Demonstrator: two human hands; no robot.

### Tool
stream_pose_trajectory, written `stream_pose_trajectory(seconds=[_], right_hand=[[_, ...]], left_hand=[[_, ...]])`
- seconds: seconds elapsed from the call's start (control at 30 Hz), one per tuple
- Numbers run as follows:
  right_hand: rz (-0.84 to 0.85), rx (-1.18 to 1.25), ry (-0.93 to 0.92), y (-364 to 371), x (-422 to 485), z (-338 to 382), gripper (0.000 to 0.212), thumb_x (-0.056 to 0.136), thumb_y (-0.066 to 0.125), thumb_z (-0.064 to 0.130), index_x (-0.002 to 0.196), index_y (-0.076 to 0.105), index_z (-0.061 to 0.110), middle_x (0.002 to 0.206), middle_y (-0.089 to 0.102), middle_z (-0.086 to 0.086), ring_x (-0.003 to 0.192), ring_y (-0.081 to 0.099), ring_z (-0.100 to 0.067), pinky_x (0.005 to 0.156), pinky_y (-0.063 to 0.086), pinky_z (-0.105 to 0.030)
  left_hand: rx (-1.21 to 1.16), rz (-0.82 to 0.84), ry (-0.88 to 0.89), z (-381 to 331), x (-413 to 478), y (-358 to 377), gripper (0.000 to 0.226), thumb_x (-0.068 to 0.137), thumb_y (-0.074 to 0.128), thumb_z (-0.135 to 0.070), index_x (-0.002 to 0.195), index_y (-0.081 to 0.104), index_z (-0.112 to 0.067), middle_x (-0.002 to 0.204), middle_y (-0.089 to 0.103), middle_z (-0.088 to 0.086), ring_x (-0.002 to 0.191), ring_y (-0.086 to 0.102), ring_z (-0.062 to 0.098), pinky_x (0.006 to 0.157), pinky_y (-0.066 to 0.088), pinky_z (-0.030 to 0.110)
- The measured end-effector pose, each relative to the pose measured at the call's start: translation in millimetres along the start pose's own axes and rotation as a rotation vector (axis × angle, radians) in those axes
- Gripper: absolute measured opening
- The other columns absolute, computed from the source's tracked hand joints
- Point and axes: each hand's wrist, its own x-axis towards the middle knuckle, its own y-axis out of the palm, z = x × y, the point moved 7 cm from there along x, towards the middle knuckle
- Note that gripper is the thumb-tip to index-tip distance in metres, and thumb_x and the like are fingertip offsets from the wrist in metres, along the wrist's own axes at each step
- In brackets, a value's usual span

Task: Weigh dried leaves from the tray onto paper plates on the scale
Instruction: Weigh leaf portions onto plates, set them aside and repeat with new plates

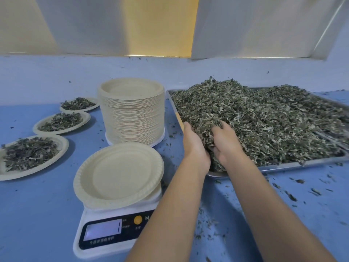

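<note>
Since the round beige paper plate [119, 173] waits on the white digital kitchen scale [113, 231], both hands work the shallow steel tray's [283, 166] near-left corner, the one closest to that scale. The left hand [194, 142] and right hand [225, 143] face each other, fingers curled into the grey-green dried leaves [264, 118], cupping a clump between them. The fingertips are buried, so I cannot judge how tight the grip is.
</note>
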Motion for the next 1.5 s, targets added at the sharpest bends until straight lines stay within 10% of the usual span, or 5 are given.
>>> stream_pose_trajectory(seconds=[0.67, 0.93, 1.07, 1.3, 1.5], right_hand=[[0.152, 0.169, -0.089, 71.0, -74.1, 46.6, 0.033, 0.097, 0.040, 0.011, 0.126, 0.049, 0.025, 0.107, 0.063, 0.000, 0.096, 0.063, -0.011, 0.094, 0.051, -0.041], [0.430, 0.261, -0.059, 161.8, -121.9, 25.2, 0.025, 0.094, 0.042, 0.001, 0.093, 0.060, 0.018, 0.074, 0.069, 0.003, 0.061, 0.066, -0.005, 0.051, 0.050, -0.015], [0.536, 0.205, 0.013, 176.5, -125.4, 10.1, 0.030, 0.094, 0.042, 0.002, 0.097, 0.063, 0.024, 0.082, 0.072, 0.003, 0.078, 0.071, -0.012, 0.065, 0.058, -0.027], [0.596, -0.547, -0.434, 160.2, -119.2, 33.3, 0.023, 0.094, 0.046, 0.009, 0.108, 0.059, 0.021, 0.102, 0.066, -0.003, 0.087, 0.061, -0.023, 0.068, 0.047, -0.027], [0.645, -0.954, -0.642, 159.4, -121.9, 36.5, 0.031, 0.092, 0.054, 0.010, 0.122, 0.059, 0.016, 0.119, 0.059, -0.007, 0.100, 0.053, -0.022, 0.062, 0.032, -0.021]], left_hand=[[-0.175, 0.091, 0.249, -74.7, -68.4, -16.3, 0.040, 0.096, 0.040, -0.038, 0.117, 0.063, -0.012, 0.119, 0.065, 0.009, 0.109, 0.062, 0.023, 0.092, 0.049, 0.035], [-0.215, -0.199, 0.407, -127.9, -99.3, -99.5, 0.029, 0.090, 0.042, -0.027, 0.069, 0.061, -0.019, 0.065, 0.064, -0.002, 0.063, 0.063, 0.016, 0.053, 0.048, 0.019], [-0.122, -0.355, 0.363, -135.7, -106.7, -120.1, 0.032, 0.088, 0.043, -0.026, 0.058, 0.052, -0.021, 0.063, 0.057, -0.002, 0.060, 0.054, 0.016, 0.058, 0.043, 0.025], [0.007, -0.414, 0.369, -152.7, -123.9, -117.9, 0.035, 0.098, 0.037, -0.015, 0.062, 0.039, -0.016, 0.021, 0.034, -0.015, 0.017, 0.035, -0.004, 0.018, 0.017, 0.010], [-0.025, -0.437, 0.365, -164.9, -117.1, -126.2, 0.013, 0.094, 0.039, -0.017, 0.082, 0.045, -0.017, 0.063, 0.041, -0.005, 0.035, 0.035, 0.003, 0.045, 0.027, 0.025]])
